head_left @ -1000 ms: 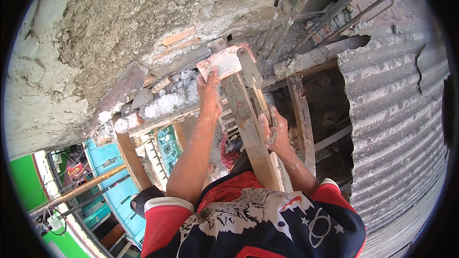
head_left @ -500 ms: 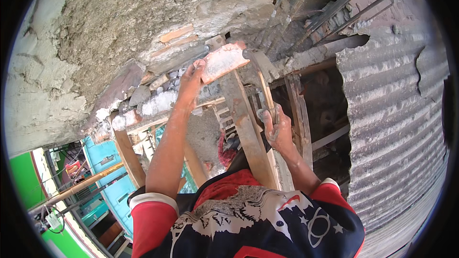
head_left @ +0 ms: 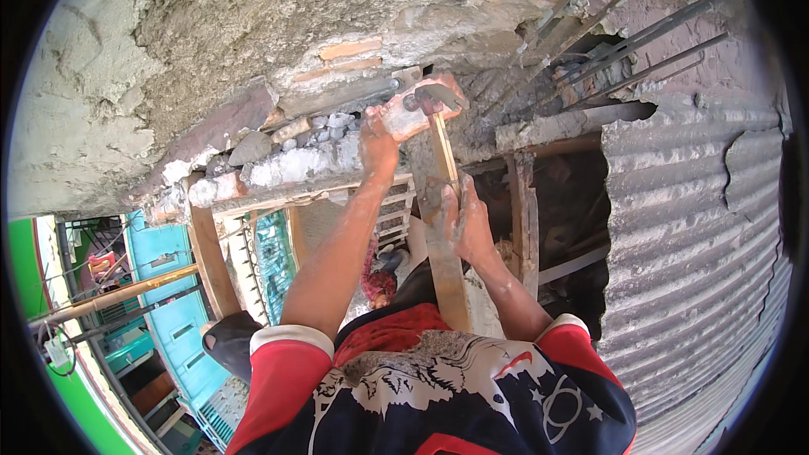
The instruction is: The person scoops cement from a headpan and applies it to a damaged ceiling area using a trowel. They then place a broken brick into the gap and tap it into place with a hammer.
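In my left hand (head_left: 379, 145) is a brick (head_left: 406, 120), reddish and crusted with white mortar, gripped at its left end. My right hand (head_left: 470, 221) is wrapped round the wooden handle of a claw hammer (head_left: 442, 147). The hammer's dusty head lies over the right part of the brick and hides some of it; whether it touches cannot be told. Both are in front of the broken wall, above the top of an upright wooden plank (head_left: 438, 244).
A ledge with rubble (head_left: 291, 160) runs along the wall on the left. Bare steel bars (head_left: 640, 42) jut out at upper right. Corrugated metal sheeting (head_left: 691, 227) covers the right side. Wooden posts (head_left: 212, 261) stand below the ledge, and a person in red (head_left: 377, 282) is far down below.
The hammer head has come from the brick's right side to over its face. My right hand has moved left toward my left hand, which still grips the brick. The whole view has shifted slightly.
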A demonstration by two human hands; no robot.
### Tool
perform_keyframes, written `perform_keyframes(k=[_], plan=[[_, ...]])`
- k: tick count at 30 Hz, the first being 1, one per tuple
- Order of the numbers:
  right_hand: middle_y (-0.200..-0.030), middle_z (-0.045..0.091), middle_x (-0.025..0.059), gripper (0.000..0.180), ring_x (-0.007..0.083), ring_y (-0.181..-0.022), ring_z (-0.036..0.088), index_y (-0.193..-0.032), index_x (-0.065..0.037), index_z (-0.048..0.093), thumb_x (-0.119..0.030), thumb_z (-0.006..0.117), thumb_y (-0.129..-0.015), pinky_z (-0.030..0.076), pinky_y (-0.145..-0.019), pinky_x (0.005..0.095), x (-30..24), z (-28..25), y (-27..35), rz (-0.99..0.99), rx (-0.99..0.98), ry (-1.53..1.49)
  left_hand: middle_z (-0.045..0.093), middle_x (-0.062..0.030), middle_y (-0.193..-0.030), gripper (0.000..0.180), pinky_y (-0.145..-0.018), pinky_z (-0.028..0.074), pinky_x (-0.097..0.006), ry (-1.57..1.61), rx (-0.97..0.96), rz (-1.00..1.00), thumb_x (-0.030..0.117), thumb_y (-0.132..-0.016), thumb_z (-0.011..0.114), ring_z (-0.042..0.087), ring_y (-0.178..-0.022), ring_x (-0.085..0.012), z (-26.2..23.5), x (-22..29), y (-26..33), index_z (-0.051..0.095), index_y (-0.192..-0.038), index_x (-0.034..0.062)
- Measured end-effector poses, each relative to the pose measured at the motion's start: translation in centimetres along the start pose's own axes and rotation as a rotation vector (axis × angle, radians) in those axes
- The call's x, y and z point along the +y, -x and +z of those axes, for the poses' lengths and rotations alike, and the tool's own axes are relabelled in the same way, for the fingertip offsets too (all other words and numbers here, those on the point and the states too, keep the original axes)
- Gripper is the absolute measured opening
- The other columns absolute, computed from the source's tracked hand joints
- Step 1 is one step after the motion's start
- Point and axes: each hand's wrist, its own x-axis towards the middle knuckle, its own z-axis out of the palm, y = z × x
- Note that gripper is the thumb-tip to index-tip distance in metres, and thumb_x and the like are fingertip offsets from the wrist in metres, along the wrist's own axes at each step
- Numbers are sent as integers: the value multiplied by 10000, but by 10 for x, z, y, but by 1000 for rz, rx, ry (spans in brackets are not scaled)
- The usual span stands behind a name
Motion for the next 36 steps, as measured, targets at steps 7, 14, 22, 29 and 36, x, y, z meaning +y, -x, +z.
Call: perform_keyframes(k=[7,14,22,29,36], plan=[[-743,435,1,262,33,-624,394,-1200,28,400,-174,460,-1044,350,-513,202,-58,-25,-13,-70,52,-464,544,-239,-1357,742,-1059,382,-419,119,-9,-42,567,-1038,233,516,-1262,-360,10,6,2,484,-1367,-49],[-686,525,154,366,142,-534,512,-1262,93,390,-175,475,-1028,418,-470,360,-15,-9,-2,-302,63,136,320,-134,-1565,704,-1159,249,-366,600,-170,-124,539,-1051,240,345,-1410,-259,16,-12,1,271,-1530,24],[-658,568,173,366,292,-479,534,-1265,162,427,-67,506,-990,399,-495,388,-44,-27,-16,-140,17,-97,360,-127,-1536,642,-1159,274,-381,819,-163,-155,483,-1068,268,376,-1388,-241,18,-15,0,223,-1546,57],[-714,432,-21,242,40,-569,399,-1238,-46,402,-159,471,-1034,320,-481,199,-43,-42,-27,-160,204,-329,493,-113,-1406,545,-1084,376,-370,670,-25,-148,416,-1075,300,494,-1269,-233,10,-19,-13,373,-1449,27],[-746,431,-54,203,18,-575,401,-1218,-127,385,-170,472,-1040,330,-473,171,3,-24,29,188,188,-617,564,-101,-1287,542,-887,520,-411,479,165,-421,467,-1030,428,623,-1079,-246,-45,-20,-38,455,-1362,40]])
